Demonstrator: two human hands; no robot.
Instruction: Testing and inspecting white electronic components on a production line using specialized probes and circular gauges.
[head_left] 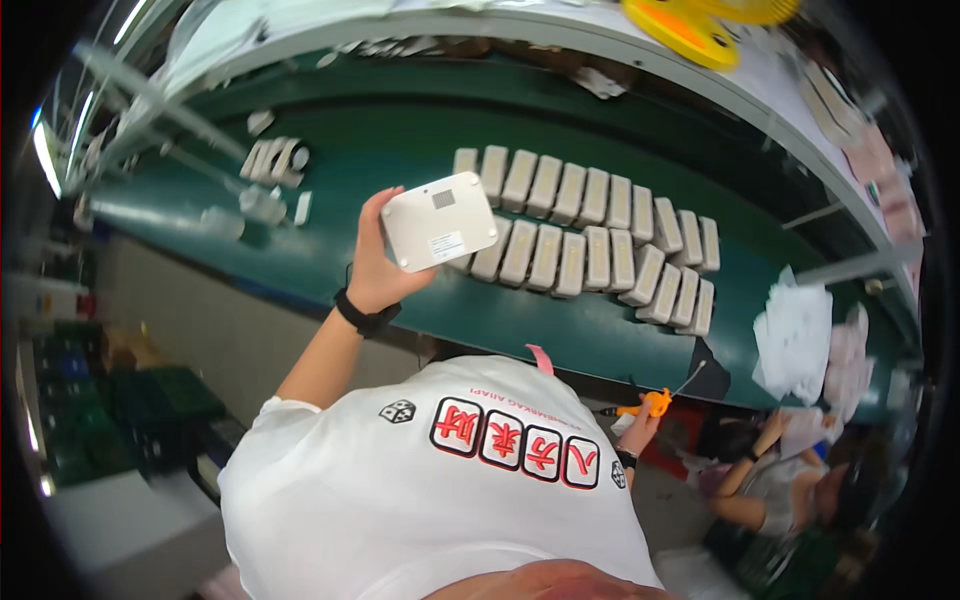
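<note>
My left hand [378, 265] is raised over the front edge of the green table, closed around one side of a flat white plastic device [415, 225]. Its underside faces me, with small round feet at the corners, a patch of vent holes and a printed label. Low on the right, beyond my white shirt, my right hand [638, 432] is closed around an orange tool [656, 403] with a thin grey rod sticking out. What kind of tool it is cannot be made out. Two rows of narrow white boxes [543, 187] stand behind the device, to its right.
The green workbench [350, 160] runs across under a grey shelf frame [480, 25], where a yellow fan [690, 35] sits. Several white parts [272, 160] lie at the left. White plastic bags [793, 330] hang at the right edge, near a seated co-worker [790, 480].
</note>
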